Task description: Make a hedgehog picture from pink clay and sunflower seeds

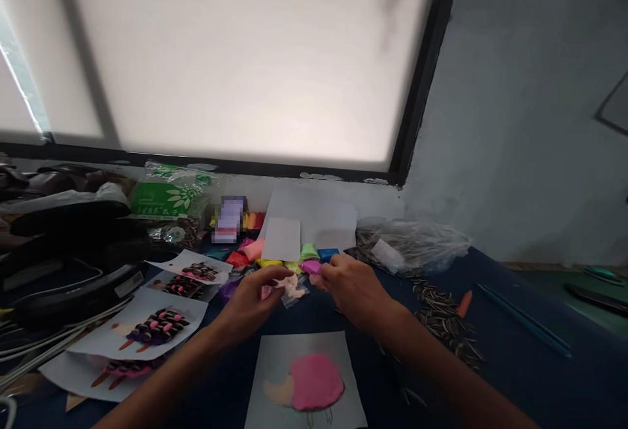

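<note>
My left hand (252, 298) is curled, thumb and fingers closing on a small clear plastic packet (293, 293) with pale peach clay in it. Opposite it, my right hand (353, 285) has its fingers pinched together beside a magenta clay packet (310, 267); what they hold is too small to make out. Below both hands lies a white card (262, 363) bearing a drawn bird-like shape. Its round body is filled with pink clay (316, 383), and peach clay (279, 391) forms the part at the left. Two pencilled legs show underneath.
Finished cards (191, 314) with seeds and clay overlap at left, near cables and black objects. Several colourful clay packets (254, 249), a phone (229, 220) and white sheets (314, 210) stand behind. At right are loose sunflower seeds (441, 311), an orange stick (464, 303) and blue tweezers (524, 321).
</note>
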The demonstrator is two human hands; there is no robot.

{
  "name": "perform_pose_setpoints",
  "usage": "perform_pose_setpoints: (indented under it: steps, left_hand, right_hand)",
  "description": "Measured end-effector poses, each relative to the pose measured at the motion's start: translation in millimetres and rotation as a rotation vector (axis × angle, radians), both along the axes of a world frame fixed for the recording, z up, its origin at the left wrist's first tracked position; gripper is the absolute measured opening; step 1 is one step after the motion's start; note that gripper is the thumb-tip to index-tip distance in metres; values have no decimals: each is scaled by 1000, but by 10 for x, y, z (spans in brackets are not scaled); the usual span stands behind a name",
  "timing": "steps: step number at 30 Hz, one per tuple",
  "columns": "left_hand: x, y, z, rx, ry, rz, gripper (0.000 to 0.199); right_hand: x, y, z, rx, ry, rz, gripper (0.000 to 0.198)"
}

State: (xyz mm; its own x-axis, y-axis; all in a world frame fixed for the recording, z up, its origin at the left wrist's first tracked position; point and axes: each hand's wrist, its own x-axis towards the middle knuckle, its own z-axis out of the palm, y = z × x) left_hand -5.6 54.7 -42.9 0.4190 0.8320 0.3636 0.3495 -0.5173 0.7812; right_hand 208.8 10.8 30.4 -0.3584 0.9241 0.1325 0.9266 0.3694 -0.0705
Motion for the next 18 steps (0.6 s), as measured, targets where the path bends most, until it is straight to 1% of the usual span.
perform_pose_setpoints:
  steps: [3, 4, 5, 7, 8, 10, 13, 15, 18]
  left_hand:
    - [41, -37, 49, -125, -61, -99, 67]
    - [65, -48, 48, -158, -76, -138, 68]
    - [92, -56, 41, -186, -85, -171, 61]
    - [135, -54, 15, -223, -88, -200, 39]
    - [142, -42, 3, -227, -84, -192, 36]
    - [112, 8, -12, -202, -76, -124, 38]
    - [-51, 132, -3, -105, -47, 65, 45]
    - [-187, 209, 4, -25, 10, 181, 40]
    - [-303, 252, -26, 55, 138, 261, 33]
  right_hand:
    - [-27, -36, 41, -13, 121, 68, 22]
    - [-33, -45, 40, -31, 160, 94, 21]
    - [-36, -49, 31, -47, 192, 114, 20]
    - [-33, -42, -6, -63, 234, 124, 19]
    - [-29, -31, -29, -58, 241, 112, 18]
    - [-19, -5, -68, -28, 230, 56, 17]
    - [-30, 15, -100, 55, 156, -52, 21]
    - [-65, 7, -117, 105, 84, -100, 26]
    - [-140, -15, -176, 104, -26, -110, 36]
